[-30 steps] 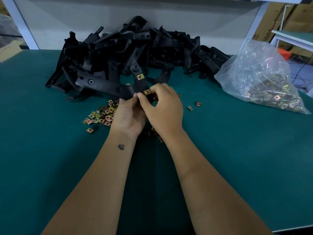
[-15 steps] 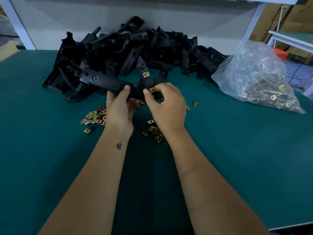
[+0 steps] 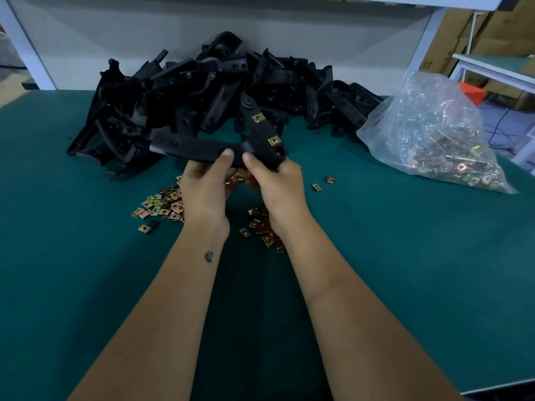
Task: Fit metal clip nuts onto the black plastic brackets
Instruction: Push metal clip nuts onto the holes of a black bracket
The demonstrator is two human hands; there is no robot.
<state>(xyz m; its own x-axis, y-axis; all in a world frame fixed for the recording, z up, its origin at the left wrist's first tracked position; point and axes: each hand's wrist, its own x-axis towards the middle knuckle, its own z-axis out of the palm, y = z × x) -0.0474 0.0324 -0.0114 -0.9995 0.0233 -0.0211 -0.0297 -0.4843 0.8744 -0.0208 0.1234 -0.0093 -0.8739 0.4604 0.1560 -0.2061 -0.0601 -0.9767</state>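
So right now both hands are up off the table holding one black bracket [image 3: 202, 147] between them: the left hand [image 3: 204, 183] grips the long flat arm with the thumb on top, and the right hand [image 3: 276, 183] is curled round the shorter arm near the bend. That shorter arm already wears two clip nuts [image 3: 258, 117], one near the tip and one lower down [image 3: 273, 140], both looking seated square over their holes. I'd say this one's close to done or being checked. If another clip goes on, my tip is to keep the left hand steady as the anchor and let the right do the pushing: slide the clip on from the edge, straight along the plastic, until its hole lines up with the bracket's hole. Go in crooked and it'll probably jam or sit skewed. Loose clip nuts [image 3: 162, 202] lie scattered on the green table [image 3: 86, 285] just under the hands, so refills are close, with more in the clear plastic bag [image 3: 434, 134] off to the right. The pile of brackets [image 3: 220, 91] sits behind, against the back wall.
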